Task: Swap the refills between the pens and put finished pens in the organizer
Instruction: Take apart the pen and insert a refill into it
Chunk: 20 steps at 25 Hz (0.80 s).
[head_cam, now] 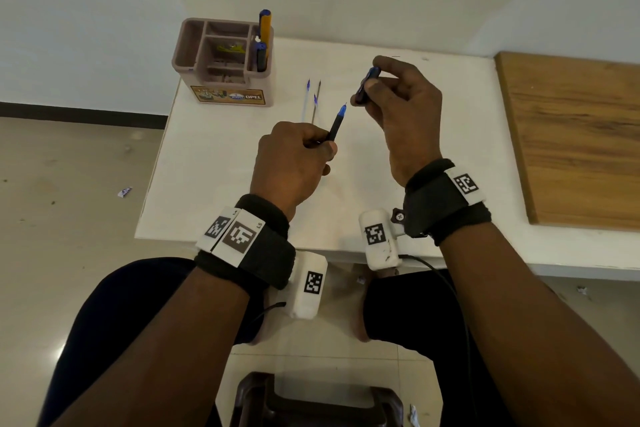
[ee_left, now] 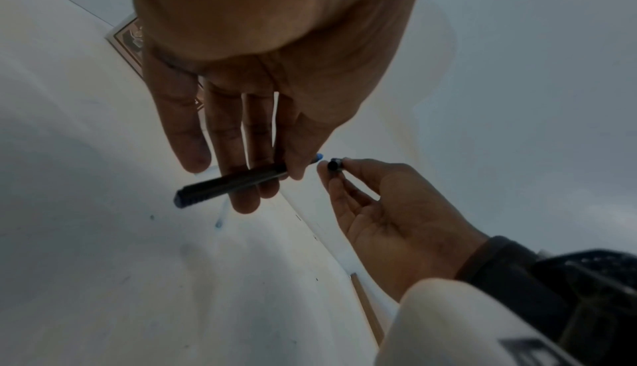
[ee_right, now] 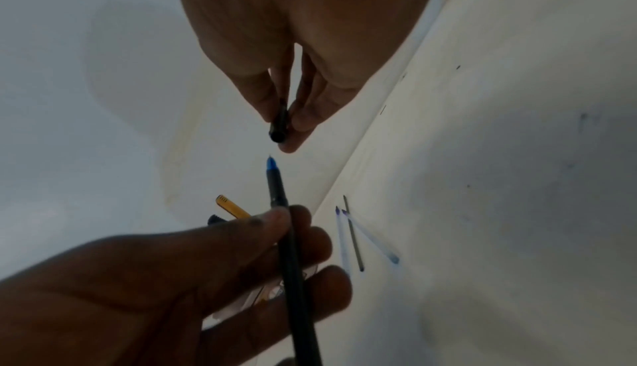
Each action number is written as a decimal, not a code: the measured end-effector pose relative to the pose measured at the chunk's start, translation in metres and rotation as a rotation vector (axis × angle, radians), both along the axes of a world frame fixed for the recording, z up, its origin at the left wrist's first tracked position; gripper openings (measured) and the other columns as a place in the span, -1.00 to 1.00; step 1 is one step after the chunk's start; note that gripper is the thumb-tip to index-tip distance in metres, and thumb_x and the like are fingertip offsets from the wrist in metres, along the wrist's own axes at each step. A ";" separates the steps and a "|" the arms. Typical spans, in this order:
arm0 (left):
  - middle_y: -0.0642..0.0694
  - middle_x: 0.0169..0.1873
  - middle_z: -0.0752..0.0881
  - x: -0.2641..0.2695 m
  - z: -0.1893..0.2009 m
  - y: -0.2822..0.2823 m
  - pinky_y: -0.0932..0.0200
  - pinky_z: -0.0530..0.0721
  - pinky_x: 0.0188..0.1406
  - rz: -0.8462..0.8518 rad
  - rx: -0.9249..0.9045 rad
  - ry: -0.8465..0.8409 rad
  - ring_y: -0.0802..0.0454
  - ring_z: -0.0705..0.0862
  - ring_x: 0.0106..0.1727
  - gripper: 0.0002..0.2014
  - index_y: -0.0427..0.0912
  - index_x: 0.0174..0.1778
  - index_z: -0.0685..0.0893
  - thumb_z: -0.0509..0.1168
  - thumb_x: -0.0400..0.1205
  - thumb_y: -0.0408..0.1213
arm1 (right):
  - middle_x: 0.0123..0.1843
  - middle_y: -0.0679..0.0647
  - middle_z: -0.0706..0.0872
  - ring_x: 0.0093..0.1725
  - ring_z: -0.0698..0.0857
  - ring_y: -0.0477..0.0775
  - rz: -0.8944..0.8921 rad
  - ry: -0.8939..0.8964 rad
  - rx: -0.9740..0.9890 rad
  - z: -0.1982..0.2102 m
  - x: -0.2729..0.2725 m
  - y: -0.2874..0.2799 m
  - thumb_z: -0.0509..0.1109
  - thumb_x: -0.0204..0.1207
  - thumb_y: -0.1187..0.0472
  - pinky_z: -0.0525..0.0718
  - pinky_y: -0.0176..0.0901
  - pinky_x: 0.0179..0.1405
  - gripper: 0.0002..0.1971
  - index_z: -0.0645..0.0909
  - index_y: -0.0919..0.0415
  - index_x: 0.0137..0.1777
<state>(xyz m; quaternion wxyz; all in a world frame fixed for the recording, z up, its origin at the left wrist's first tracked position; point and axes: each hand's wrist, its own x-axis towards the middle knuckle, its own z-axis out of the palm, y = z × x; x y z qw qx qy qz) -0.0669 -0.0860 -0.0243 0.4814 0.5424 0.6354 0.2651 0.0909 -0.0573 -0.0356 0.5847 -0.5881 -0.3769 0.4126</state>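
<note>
Now your left hand [head_cam: 294, 163] grips the black pen [head_cam: 336, 125] by its lower barrel, blue tip pointing up and away, in front and to the right of the organizer [head_cam: 225, 62]. Your right hand [head_cam: 401, 111] pinches the cap [head_cam: 367, 85] between thumb and fingertips, its open end just beyond the tip, not yet touching. Three loose refills [head_cam: 313, 100] lie on the table [head_cam: 415, 149] just to the right of the organizer, which already holds two pens [head_cam: 264, 42]. Risk, as a judgement: cap and tip look slightly off-axis, so pushing now could jam the tip on the rim or smear ink on your fingers; the light pinch could let the cap slip.
</note>
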 end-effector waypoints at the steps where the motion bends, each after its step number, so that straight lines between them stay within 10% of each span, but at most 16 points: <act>1: -0.16 0.03 0.88 0.001 0.000 0.000 -0.12 0.80 0.31 -0.006 -0.002 0.002 -0.04 0.89 -0.07 -0.72 -0.22 0.32 0.81 0.42 0.73 -0.24 | -0.05 0.26 0.88 -0.06 0.90 0.21 0.010 0.007 0.016 0.002 -0.002 -0.001 0.40 0.65 0.38 0.83 0.09 0.26 -0.71 0.69 0.25 0.35; 20: -0.14 0.05 0.88 0.001 0.005 0.001 -0.13 0.77 0.33 0.042 0.054 -0.009 -0.03 0.88 -0.10 -0.73 -0.17 0.34 0.82 0.39 0.75 -0.24 | -0.01 0.09 0.86 -0.14 0.88 -0.07 0.143 -0.214 0.001 -0.004 -0.017 -0.009 0.53 0.57 0.33 0.78 -0.19 -0.04 -0.71 0.75 0.17 0.28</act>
